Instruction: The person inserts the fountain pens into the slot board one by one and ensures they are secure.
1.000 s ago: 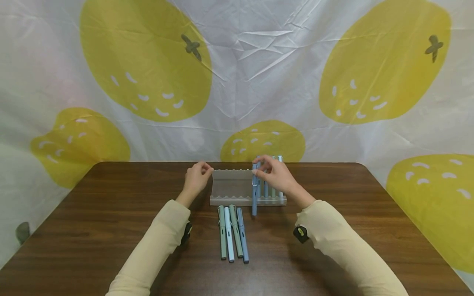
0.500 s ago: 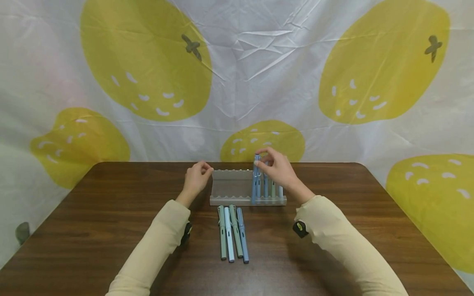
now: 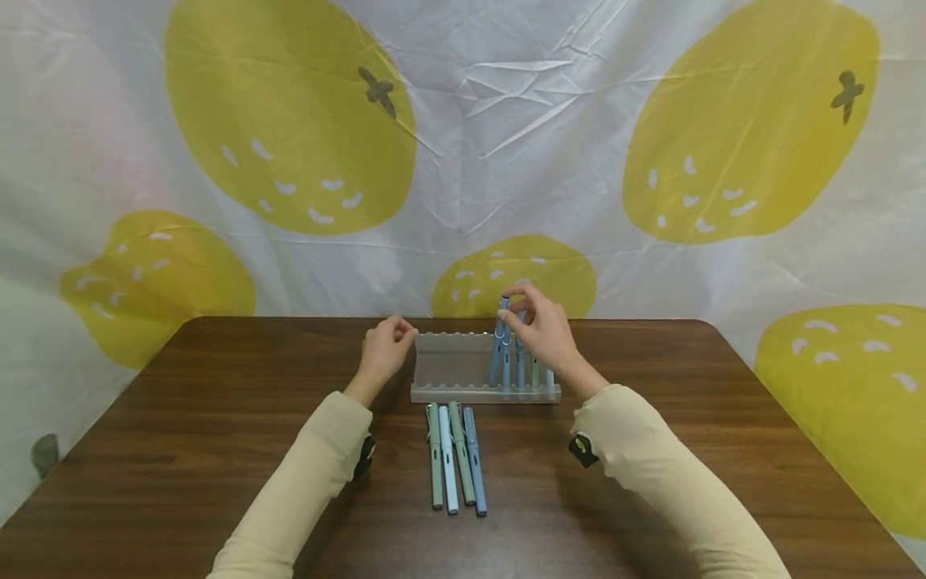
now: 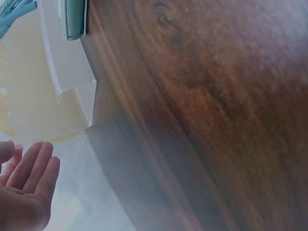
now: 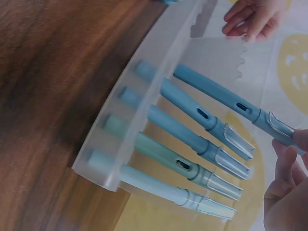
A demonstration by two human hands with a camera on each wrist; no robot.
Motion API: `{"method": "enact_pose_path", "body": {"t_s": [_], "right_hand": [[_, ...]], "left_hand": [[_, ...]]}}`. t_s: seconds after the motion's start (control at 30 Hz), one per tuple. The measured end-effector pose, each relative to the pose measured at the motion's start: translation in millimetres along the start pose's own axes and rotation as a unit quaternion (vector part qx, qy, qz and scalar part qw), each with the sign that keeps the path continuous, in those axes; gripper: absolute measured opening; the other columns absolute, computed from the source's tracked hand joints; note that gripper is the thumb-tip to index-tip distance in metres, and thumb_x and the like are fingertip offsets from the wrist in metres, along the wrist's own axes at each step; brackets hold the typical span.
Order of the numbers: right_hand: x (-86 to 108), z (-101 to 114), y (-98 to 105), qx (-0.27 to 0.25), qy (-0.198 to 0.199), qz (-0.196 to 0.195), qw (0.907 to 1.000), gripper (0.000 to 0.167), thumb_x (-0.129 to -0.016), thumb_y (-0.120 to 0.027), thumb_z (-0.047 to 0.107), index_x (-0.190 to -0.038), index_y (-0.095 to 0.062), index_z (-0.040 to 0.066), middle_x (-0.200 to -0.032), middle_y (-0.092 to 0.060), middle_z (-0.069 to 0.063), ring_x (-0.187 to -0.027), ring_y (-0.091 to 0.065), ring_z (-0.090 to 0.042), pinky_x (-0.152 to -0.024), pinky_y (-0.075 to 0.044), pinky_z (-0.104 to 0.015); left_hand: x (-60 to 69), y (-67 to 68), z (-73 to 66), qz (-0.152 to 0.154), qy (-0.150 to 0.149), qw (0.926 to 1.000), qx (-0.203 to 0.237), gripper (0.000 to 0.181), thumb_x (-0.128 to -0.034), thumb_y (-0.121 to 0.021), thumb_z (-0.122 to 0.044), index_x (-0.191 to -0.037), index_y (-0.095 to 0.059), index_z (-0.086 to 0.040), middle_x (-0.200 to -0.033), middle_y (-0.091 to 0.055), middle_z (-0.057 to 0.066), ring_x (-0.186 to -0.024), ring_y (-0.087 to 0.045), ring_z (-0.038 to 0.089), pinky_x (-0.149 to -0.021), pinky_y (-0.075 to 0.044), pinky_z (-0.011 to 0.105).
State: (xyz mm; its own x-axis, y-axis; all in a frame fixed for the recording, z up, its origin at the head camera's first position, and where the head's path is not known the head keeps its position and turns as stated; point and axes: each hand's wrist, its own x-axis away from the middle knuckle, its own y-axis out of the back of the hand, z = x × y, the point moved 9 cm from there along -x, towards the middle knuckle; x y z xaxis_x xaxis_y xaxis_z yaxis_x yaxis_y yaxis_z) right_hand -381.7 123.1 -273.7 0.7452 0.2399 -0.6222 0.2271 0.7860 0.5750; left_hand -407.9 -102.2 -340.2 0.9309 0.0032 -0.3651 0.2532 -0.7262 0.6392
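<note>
My right hand [image 3: 547, 336] pinches a blue pen [image 5: 216, 91] by its clip end. The pen slants over the clear pen rack [image 3: 452, 368], and its lower end is behind the rack's front lip. To its right, several capped pens stand leaning in the rack: blue ones [image 5: 185, 103], a green one [image 5: 163, 153] and a pale blue one [image 5: 151, 184]. My left hand [image 3: 386, 351] holds the rack's upper left corner between thumb and fingertips. In front of the rack, green pens [image 3: 435, 458], a pale blue pen [image 3: 448, 462] and a grey-blue pen [image 3: 474, 462] lie side by side.
The rack stands toward the back of a dark wooden table [image 3: 217, 450]. Behind the table hangs a white cloth [image 3: 463, 161] printed with yellow lemons. Notches along the rack's edges continue left of the held pen.
My right hand has lifted the blue pen and carried it slightly back, from in front of the rack to behind its front lip. The left hand has stayed at the corner.
</note>
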Motion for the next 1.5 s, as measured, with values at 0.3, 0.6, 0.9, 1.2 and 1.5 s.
{"method": "enact_pose_path", "body": {"t_s": [0.3, 0.6, 0.9, 1.2, 1.5], "right_hand": [[6.0, -6, -10, 0.027, 0.005, 0.000, 0.9996, 0.023, -0.083, -0.063, 0.016, -0.104, -0.056, 0.011, -0.076, -0.065, -0.004, -0.045, -0.044, -0.011, -0.041, -0.034, -0.029], [6.1, -9, -20, 0.024, 0.001, 0.028, 0.9993, 0.022, -0.084, -0.061, 0.018, -0.105, -0.056, 0.012, -0.077, -0.064, -0.002, -0.048, -0.043, -0.012, -0.044, -0.035, -0.029], [4.4, -13, -23, 0.011, -0.023, 0.043, 0.9987, 0.023, -0.086, -0.058, 0.019, -0.108, -0.055, 0.013, -0.077, -0.063, -0.001, -0.051, -0.046, -0.014, -0.048, -0.037, -0.031], [7.7, -16, -27, 0.104, -0.023, 0.075, 0.9914, 0.043, -0.079, -0.067, 0.019, -0.119, -0.051, 0.012, -0.085, -0.054, -0.004, -0.058, -0.043, -0.013, -0.048, -0.036, -0.030], [12.2, -19, -30, 0.135, -0.029, 0.109, 0.9845, 0.053, -0.079, -0.067, 0.021, -0.127, -0.045, 0.020, -0.073, -0.049, 0.002, -0.058, -0.043, -0.012, -0.045, -0.034, -0.029]], "left_hand": [[-5.5, -2.4, 4.1, 0.006, -0.002, 0.9999, 0.011, 0.017, -0.0866, -0.056, -0.020, -0.086, -0.060, -0.004, -0.089, -0.065, 0.013, -0.085, -0.059, 0.027, -0.075, -0.042, 0.041], [-8.0, -1.8, 5.3, -0.004, -0.010, 0.9998, 0.017, 0.018, -0.0865, -0.057, -0.023, -0.082, -0.060, -0.005, -0.086, -0.065, 0.011, -0.083, -0.060, 0.026, -0.072, -0.043, 0.039], [-7.2, -1.4, 1.3, 0.008, -0.007, 0.9999, 0.006, 0.017, -0.0870, -0.056, -0.019, -0.086, -0.060, -0.003, -0.089, -0.065, 0.013, -0.086, -0.059, 0.027, -0.076, -0.042, 0.040], [-3.7, 0.1, -1.1, 0.004, -0.002, 0.9999, 0.009, 0.016, -0.0863, -0.057, -0.019, -0.085, -0.060, -0.004, -0.089, -0.065, 0.013, -0.087, -0.059, 0.027, -0.075, -0.042, 0.040], [3.1, -0.2, -2.8, 0.009, 0.003, 1.0000, 0.003, 0.017, -0.0873, -0.055, -0.020, -0.086, -0.059, -0.003, -0.091, -0.064, 0.014, -0.089, -0.059, 0.028, -0.076, -0.042, 0.041]]}}
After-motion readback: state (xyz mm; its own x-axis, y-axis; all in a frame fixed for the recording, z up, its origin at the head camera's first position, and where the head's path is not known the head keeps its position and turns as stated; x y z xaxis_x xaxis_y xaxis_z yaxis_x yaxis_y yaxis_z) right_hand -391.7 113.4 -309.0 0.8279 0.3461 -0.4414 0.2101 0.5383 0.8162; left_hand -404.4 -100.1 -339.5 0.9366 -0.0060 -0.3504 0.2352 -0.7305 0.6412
